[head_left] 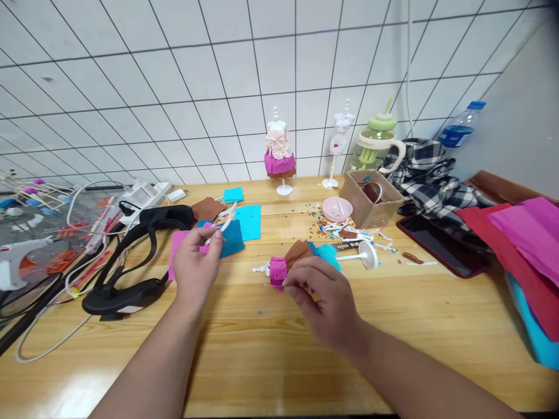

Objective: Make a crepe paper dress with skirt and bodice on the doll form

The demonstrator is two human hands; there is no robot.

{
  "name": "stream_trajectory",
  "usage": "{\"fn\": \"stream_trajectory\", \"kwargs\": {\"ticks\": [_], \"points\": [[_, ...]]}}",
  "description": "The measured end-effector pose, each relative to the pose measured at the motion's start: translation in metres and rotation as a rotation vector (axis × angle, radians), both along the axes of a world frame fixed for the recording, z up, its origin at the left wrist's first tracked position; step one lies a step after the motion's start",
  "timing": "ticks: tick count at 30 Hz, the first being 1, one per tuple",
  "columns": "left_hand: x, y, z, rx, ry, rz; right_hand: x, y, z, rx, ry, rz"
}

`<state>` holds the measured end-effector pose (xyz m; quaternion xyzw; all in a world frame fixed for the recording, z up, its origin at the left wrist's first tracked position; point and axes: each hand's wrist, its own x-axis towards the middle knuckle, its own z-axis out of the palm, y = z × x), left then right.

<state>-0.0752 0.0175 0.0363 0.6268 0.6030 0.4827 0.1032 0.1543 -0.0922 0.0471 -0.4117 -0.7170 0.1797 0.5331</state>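
My left hand [198,259] is raised over the colored paper pieces, thumb and fingers pinched on a thin, curved white strip [228,216]. A small white mannequin lies on its side on the table, wearing a magenta paper top [278,271] and a pleated brown [299,251] and blue [326,254] paper skirt. Its round white base [369,255] points right. My right hand [323,297] is just in front of the mannequin, fingertips pinched together at the lower edge of the magenta top. Whatever those fingertips may hold is too small to make out.
Two mannequins stand by the wall, one dressed [279,148], one mostly white [339,139]. A cardboard box [372,201], pink dish [337,209] and paper scraps lie right. Black headgear [126,294] and a glue gun [20,262] are left. A phone [445,244] and colored sheets [519,256] lie far right.
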Motion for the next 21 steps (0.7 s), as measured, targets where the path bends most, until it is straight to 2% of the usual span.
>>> {"fn": "stream_trajectory", "kwargs": {"ticks": [3, 5, 7, 10, 12, 15, 21], "points": [[-0.004, 0.012, -0.006, -0.123, 0.446, -0.091, 0.001, 0.007, 0.0, -0.244, 0.1, -0.03], [0.004, 0.007, -0.009, -0.137, 0.564, -0.088, 0.003, 0.011, -0.001, -0.365, 0.138, -0.041], [0.016, -0.005, -0.006, -0.097, 0.506, -0.152, 0.004, 0.013, -0.001, -0.436, 0.153, -0.054], [0.035, -0.032, 0.005, -0.148, 0.257, -0.566, 0.006, 0.014, -0.002, -0.445, 0.15, -0.076], [0.044, -0.047, 0.013, -0.173, 0.167, -0.709, 0.007, 0.014, -0.002, -0.42, 0.125, -0.093], [0.051, -0.059, 0.019, -0.181, 0.138, -0.737, 0.007, 0.014, -0.003, -0.387, 0.082, -0.117], [0.051, -0.061, 0.017, -0.13, 0.028, -0.75, 0.005, 0.014, -0.004, -0.344, 0.041, -0.128]]}}
